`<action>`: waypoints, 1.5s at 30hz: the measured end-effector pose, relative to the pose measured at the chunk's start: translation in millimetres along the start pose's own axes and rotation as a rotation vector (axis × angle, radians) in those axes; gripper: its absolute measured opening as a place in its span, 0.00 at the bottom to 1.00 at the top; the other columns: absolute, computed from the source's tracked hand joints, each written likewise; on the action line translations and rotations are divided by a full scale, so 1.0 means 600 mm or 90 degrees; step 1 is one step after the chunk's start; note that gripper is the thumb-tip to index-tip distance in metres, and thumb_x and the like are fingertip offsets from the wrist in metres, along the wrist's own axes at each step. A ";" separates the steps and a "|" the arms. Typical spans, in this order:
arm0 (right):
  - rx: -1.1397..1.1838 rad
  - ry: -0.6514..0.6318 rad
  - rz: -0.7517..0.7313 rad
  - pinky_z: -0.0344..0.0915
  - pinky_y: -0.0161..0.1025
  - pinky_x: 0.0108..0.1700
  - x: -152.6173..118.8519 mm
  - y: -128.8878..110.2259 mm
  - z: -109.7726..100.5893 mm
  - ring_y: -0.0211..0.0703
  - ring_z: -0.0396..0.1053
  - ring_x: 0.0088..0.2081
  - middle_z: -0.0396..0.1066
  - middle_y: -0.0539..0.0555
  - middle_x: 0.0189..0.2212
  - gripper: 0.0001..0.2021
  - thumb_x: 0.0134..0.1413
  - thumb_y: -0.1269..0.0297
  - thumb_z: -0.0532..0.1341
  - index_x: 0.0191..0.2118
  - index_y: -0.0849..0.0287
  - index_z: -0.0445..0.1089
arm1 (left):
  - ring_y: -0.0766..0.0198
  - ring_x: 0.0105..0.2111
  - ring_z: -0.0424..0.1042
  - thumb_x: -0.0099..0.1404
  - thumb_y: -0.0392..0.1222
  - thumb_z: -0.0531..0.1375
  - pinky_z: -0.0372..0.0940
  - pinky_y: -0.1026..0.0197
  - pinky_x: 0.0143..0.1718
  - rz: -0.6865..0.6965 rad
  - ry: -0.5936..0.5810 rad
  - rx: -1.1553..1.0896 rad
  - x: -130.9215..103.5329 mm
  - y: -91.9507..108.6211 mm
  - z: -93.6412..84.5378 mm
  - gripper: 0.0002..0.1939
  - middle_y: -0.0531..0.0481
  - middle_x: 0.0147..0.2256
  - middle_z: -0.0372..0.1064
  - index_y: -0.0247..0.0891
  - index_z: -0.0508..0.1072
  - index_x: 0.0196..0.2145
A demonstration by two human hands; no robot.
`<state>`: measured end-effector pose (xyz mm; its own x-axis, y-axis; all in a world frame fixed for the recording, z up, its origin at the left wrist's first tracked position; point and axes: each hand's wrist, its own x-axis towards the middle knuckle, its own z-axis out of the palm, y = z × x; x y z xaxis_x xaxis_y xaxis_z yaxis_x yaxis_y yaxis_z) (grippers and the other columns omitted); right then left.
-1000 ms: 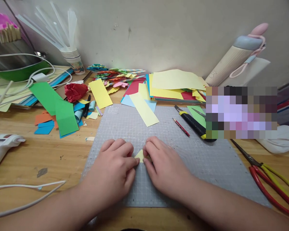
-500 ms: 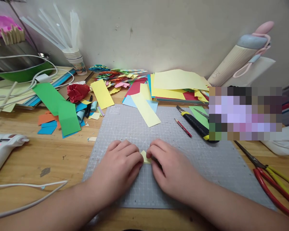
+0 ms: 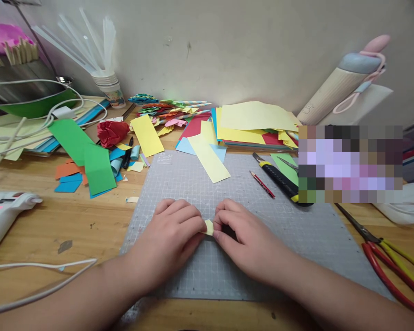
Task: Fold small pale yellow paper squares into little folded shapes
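A small folded piece of pale yellow paper is pinched between my two hands, just over the grey cutting mat. My left hand grips its left side, palm down with fingers curled. On the right side, the thumb and fingertips of my right hand close on the paper. Much of the paper is hidden behind my fingers. Beyond the hands, a pale yellow paper strip lies across the mat's far edge. A red pencil and a black-and-yellow utility knife rest to its right.
Red-and-yellow-handled scissors lie at the right. A white glue gun and its cable are on the left. Green paper strips, a red paper flower and a stack of coloured paper sit along the back.
The folded paper has tilted and come up slightly from the mat. My right thumb and fingers now pinch its right edge; the left hand has hardly moved.
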<state>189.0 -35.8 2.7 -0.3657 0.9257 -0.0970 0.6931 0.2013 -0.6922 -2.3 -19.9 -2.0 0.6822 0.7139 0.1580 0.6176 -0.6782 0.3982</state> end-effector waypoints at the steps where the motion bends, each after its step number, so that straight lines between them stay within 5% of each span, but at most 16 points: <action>1: -0.002 0.008 -0.011 0.60 0.41 0.38 0.000 0.000 0.000 0.42 0.62 0.36 0.64 0.51 0.34 0.06 0.54 0.76 0.57 0.30 0.58 0.63 | 0.60 0.37 0.63 0.67 0.34 0.55 0.51 0.56 0.38 0.003 0.008 0.010 0.000 -0.001 0.000 0.06 0.53 0.33 0.68 0.39 0.69 0.32; 9: -0.098 0.030 -0.126 0.57 0.43 0.42 0.000 0.007 0.015 0.43 0.61 0.39 0.65 0.50 0.34 0.05 0.54 0.75 0.61 0.32 0.59 0.65 | 0.61 0.36 0.64 0.66 0.34 0.56 0.52 0.56 0.38 -0.018 -0.017 0.037 -0.002 0.001 0.004 0.07 0.53 0.31 0.67 0.38 0.67 0.28; 20: -0.097 0.031 -0.116 0.55 0.42 0.40 -0.008 0.004 0.017 0.43 0.61 0.37 0.65 0.50 0.33 0.05 0.55 0.75 0.60 0.31 0.59 0.65 | 0.59 0.36 0.64 0.64 0.35 0.54 0.53 0.54 0.38 -0.037 -0.066 0.063 -0.002 0.007 -0.001 0.07 0.53 0.30 0.66 0.38 0.67 0.28; 45: -0.134 0.037 -0.103 0.56 0.45 0.41 -0.009 0.001 0.016 0.45 0.63 0.38 0.67 0.52 0.34 0.05 0.58 0.72 0.58 0.31 0.60 0.68 | 0.57 0.37 0.66 0.61 0.35 0.57 0.56 0.52 0.40 -0.146 -0.042 -0.021 -0.001 0.017 0.002 0.05 0.51 0.31 0.68 0.39 0.71 0.28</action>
<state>185.2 -44.1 -4.1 -0.4499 0.8917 0.0488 0.7448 0.4048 -0.5304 4.2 -27.6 0.8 0.5497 0.8353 0.0014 0.7470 -0.4923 0.4468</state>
